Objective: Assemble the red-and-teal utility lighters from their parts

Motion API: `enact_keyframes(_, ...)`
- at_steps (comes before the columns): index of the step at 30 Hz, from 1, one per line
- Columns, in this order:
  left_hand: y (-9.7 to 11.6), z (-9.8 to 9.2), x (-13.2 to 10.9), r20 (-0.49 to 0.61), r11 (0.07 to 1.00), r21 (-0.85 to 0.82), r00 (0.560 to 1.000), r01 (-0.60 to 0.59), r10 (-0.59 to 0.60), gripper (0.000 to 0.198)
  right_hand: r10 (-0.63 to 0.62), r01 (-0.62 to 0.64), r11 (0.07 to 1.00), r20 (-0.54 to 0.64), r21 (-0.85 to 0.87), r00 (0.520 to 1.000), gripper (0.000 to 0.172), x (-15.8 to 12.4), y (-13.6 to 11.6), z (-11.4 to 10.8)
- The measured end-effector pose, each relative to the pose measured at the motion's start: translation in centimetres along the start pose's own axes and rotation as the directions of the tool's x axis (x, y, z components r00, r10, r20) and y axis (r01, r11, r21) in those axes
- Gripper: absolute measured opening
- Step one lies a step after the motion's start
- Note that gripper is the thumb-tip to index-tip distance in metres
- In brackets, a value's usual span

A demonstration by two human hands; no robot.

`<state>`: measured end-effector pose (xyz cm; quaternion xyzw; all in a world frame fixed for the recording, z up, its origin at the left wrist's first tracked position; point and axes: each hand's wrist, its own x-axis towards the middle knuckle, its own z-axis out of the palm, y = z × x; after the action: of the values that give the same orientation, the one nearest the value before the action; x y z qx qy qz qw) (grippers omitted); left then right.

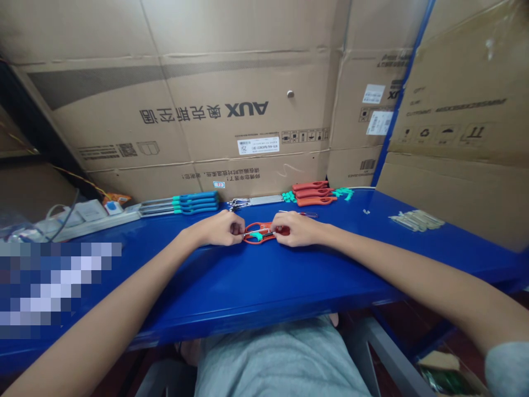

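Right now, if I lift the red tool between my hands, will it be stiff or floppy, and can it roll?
The red tool looks like thin plastic loops around a metal part, so probably light and fairly stiff. It lies flat on the blue table, so rolling seems unlikely. Left hand and right hand pinch its ends; its small size may make it slip.

Blue bench (256, 286) before me. Along its back edge, from my left: white power strip (88, 212), blue-handled tools (185, 203), metal rods (252, 201), orange-handled tools (313, 193) with teal pieces (344, 192) beside them. Pale sticks (417, 220) lie at far right. An orange tool (260, 232) rests at centre, between my hands.
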<state>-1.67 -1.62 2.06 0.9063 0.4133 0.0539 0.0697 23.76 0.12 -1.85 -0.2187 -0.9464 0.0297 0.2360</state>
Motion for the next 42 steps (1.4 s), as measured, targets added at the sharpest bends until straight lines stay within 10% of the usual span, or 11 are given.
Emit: enact_keyframes(42,1.6,2.5,1.0,-0.170,0.995,0.001,0.981,-0.096,0.095,0.018,0.010,-0.010,1.000,0.022,-0.013,1.000,0.016,0.1,-0.3,-0.2)
